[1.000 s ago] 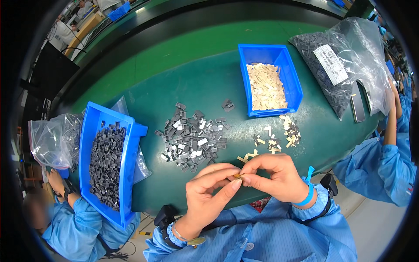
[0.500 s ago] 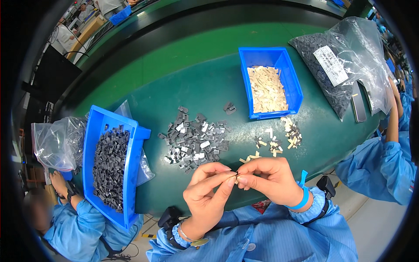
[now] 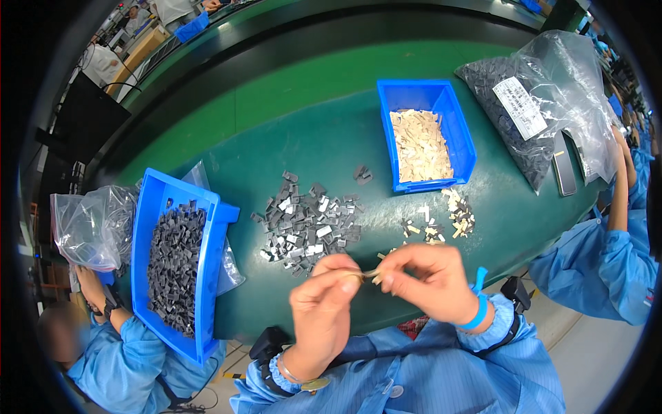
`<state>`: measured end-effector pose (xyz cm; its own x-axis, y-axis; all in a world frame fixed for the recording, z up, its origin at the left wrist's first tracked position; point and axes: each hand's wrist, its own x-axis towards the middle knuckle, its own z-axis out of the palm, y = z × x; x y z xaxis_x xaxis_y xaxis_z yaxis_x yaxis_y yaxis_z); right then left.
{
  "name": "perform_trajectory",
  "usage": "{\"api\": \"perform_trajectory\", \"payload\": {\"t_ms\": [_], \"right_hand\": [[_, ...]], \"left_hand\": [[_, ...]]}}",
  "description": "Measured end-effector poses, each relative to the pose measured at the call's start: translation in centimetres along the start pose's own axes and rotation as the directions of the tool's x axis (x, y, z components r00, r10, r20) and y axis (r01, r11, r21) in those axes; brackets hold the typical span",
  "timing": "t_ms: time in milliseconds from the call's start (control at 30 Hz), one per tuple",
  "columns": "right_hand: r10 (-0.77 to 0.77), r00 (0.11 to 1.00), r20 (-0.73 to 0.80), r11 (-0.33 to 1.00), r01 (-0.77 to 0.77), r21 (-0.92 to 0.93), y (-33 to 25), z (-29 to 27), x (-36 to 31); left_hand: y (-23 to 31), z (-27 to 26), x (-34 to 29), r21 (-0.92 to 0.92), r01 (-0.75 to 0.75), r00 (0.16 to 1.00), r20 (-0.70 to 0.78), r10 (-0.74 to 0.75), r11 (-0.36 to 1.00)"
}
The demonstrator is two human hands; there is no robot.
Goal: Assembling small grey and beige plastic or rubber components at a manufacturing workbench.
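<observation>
My left hand (image 3: 323, 303) is closed in a pinch near the table's front edge; what sits in its fingertips is mostly hidden. A short way to its right, my right hand (image 3: 433, 284) pinches a small cream strip (image 3: 376, 274), which stretches toward the left fingertips. Just beyond my hands lies a loose pile of small dark grey plastic parts (image 3: 310, 224), some showing white faces. Farther right are scattered little cream and black pieces (image 3: 460, 212). Behind them stands a blue bin (image 3: 471, 148) holding many cream strips (image 3: 420, 145).
At left, a long blue bin (image 3: 208, 269) full of dark grey parts stands by a clear bag (image 3: 89, 231). A large bag of dark parts (image 3: 507, 110) and a phone (image 3: 565, 169) lie at right. Co-workers in blue sleeves (image 3: 586, 276) sit on both sides.
My hands have drawn slightly apart, opening a gap between the fingertips where a thin cream strip now shows. Both hands remain pinched.
</observation>
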<state>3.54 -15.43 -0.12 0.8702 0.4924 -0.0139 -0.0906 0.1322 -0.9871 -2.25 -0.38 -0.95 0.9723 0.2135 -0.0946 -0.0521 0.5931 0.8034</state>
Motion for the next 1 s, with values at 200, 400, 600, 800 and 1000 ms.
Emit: {"api": "perform_trajectory", "payload": {"t_ms": [200,400,600,800,1000], "right_hand": [[-0.565,0.821,-0.081,0.491,0.255,-0.833,-4.5,-5.5,4.0],[-0.647,0.756,0.098,0.098,0.209,-0.973,-4.4,-9.1,7.0],[-0.647,0.757,0.091,0.094,0.198,-0.976,-4.4,-9.3,6.5],[-0.625,0.77,0.125,0.049,0.198,-0.979,-4.3,-8.7,7.0],[-0.64,0.758,0.123,0.062,0.211,-0.975,-3.9,-8.7,6.7]], "left_hand": [[2.4,-0.6,0.3,0.42,-0.351,0.926,0.022,0.377,0.837],[3.0,-0.6,-0.4,0.793,-0.528,0.76,0.283,0.585,0.303],[3.7,-1.1,-0.1,0.779,-0.617,0.606,0.558,0.567,-0.108],[3.7,-1.2,0.3,0.632,-0.712,0.468,0.752,0.464,-0.305],[3.2,-1.1,0.5,0.605,-0.719,0.438,0.777,0.453,-0.342]]}}
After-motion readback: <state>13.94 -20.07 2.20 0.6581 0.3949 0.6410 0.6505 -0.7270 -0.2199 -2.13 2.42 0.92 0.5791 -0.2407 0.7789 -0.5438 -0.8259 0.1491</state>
